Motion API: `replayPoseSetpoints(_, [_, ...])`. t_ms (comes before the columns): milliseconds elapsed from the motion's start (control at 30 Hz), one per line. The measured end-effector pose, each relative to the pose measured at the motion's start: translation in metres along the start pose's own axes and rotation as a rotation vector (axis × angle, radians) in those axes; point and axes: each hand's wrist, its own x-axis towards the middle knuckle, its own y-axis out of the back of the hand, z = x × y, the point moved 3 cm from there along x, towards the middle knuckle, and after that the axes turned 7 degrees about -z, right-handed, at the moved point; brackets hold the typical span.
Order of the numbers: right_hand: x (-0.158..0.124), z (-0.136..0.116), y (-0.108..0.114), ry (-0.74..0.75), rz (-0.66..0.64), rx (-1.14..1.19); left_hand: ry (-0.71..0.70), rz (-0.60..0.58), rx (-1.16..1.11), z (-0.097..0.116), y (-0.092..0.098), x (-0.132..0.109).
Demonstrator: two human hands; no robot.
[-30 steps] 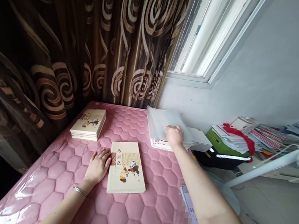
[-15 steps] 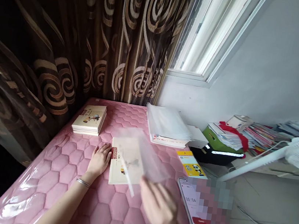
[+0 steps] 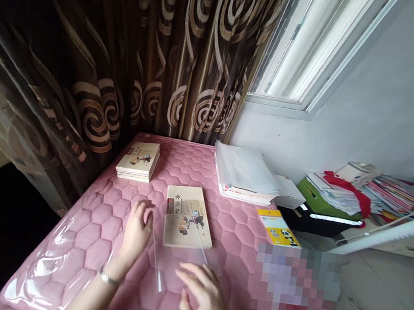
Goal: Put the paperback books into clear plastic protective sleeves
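A cream book [image 3: 186,216] with a printed picture lies face up on the pink quilted mattress [image 3: 105,218]. Over its lower part and the mattress in front of it spreads a clear plastic sleeve [image 3: 171,268], see-through and hard to outline. My left hand [image 3: 137,232] is left of the book, its fingers curled together at the sleeve's left edge. Near the sleeve's lower right part is my right hand [image 3: 204,296], palm down with its fingers apart.
A stack of similar books [image 3: 138,160] sits at the back left. Toward the back right are a pile of plastic sleeves [image 3: 247,168] and a white box [image 3: 288,192]. A yellow panda packet [image 3: 278,227] lies on the right, behind a pixelated area.
The sleeve has come down from above the book toward me, uncovering most of the cover. My left hand has lifted and curled; my right hand has lowered and spread its fingers. The view has shifted.
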Motion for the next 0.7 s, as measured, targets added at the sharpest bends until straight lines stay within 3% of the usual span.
replayPoseSetpoints(133, [0.002,0.046,0.020,-0.279,0.166,-0.061,-0.298,-0.337,0.186,0.062,-0.023,-0.072])
replayPoseSetpoints(200, [-0.002,0.070,0.018,-0.435,0.157,-0.095,-0.397,-0.373,0.293,0.078,-0.041,-0.098])
replayPoseSetpoints(300, [-0.007,0.086,0.009,-0.562,0.082,-0.009,-0.455,-0.298,0.391,0.084,-0.064,-0.115])
replayPoseSetpoints(400, [-0.009,0.075,0.007,-0.595,0.113,0.113,-0.401,-0.234,0.438,0.080,-0.079,-0.114])
replayPoseSetpoints(500, [-0.005,0.046,0.014,-0.556,0.221,0.231,-0.318,-0.180,0.367,0.074,-0.078,-0.111])
replayPoseSetpoints(600, [0.005,0.017,0.022,-0.432,0.241,0.429,-0.192,-0.107,0.126,0.068,-0.060,-0.107])
replayPoseSetpoints(700, [0.018,0.017,0.023,-0.451,0.218,0.640,0.106,0.086,-0.256,0.056,-0.024,-0.103])
